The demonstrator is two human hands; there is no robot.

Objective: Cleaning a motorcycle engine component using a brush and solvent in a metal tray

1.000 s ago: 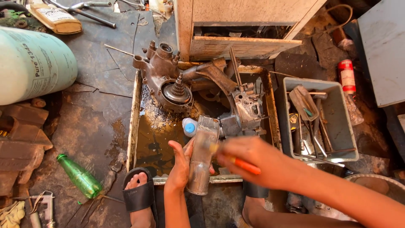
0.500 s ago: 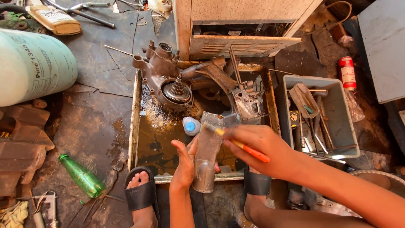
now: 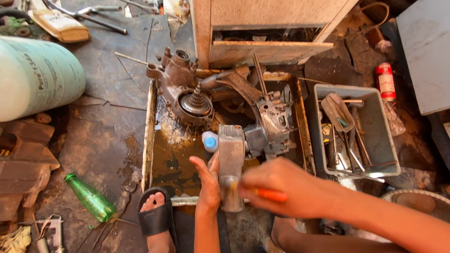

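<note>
My left hand [image 3: 208, 185] grips the side of a long grey metal engine part [image 3: 231, 161], holding it upright over the near edge of a metal tray [image 3: 151, 126]. My right hand [image 3: 281, 187] is closed on an orange-handled tool [image 3: 267, 194] whose tip meets the lower end of that part. A dirty engine casing [image 3: 192, 96] with an exposed gear lies in the tray beyond. A small white bottle with a blue cap [image 3: 210, 141] stands just left of the held part.
A grey bin of hand tools [image 3: 356, 129] sits to the right, a red spray can [image 3: 385, 80] beyond it. A pale green gas cylinder [image 3: 37, 77] and a green glass bottle [image 3: 89, 197] lie left. My sandalled foot [image 3: 157, 218] rests by the tray; a wooden cabinet [image 3: 262, 33] stands behind.
My right hand with the orange-handled tool has slid down from the middle of the metal part to its lower end. The left hand keeps its hold.
</note>
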